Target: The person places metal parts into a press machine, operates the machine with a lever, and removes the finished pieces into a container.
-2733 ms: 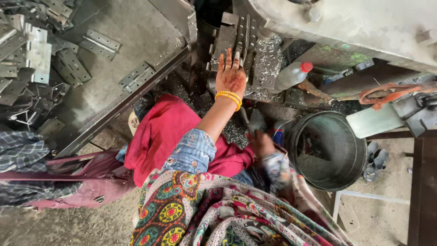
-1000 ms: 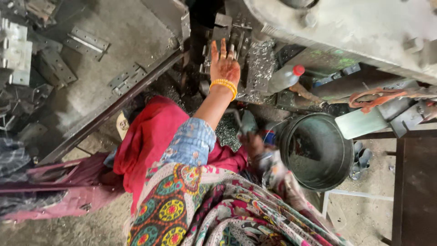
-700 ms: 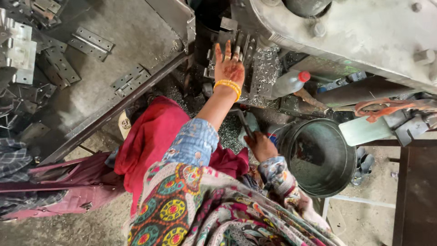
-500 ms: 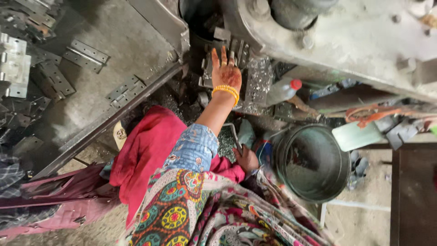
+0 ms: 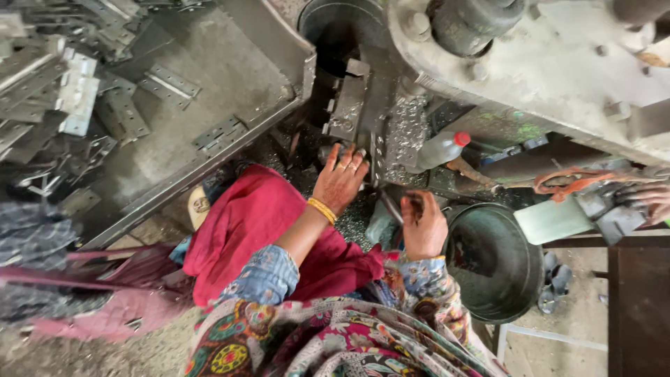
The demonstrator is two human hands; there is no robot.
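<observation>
My left hand (image 5: 340, 180), with a yellow bangle at the wrist, rests fingers apart on the lower edge of the grey metal die block (image 5: 347, 105) of a press machine. Metal chips (image 5: 407, 129) lie heaped just right of it. My right hand (image 5: 422, 225) is closed around a thin dark metal rod (image 5: 391, 207) that points up and left, close to the rim of a round dark metal tub (image 5: 492, 262). A red cloth (image 5: 251, 223) covers my lap below both hands.
Flat metal hinge plates (image 5: 167, 82) lie on a grey tray at the left, with a heap of more plates (image 5: 49, 91) at its far end. A plastic bottle with a red cap (image 5: 440, 149) lies by the machine body (image 5: 558, 63). Another person's hand (image 5: 656, 199) shows at the right edge.
My left hand has slid back from the die block toward me. My right hand has come up from beside my lap, holding the thin rod next to the tub.
</observation>
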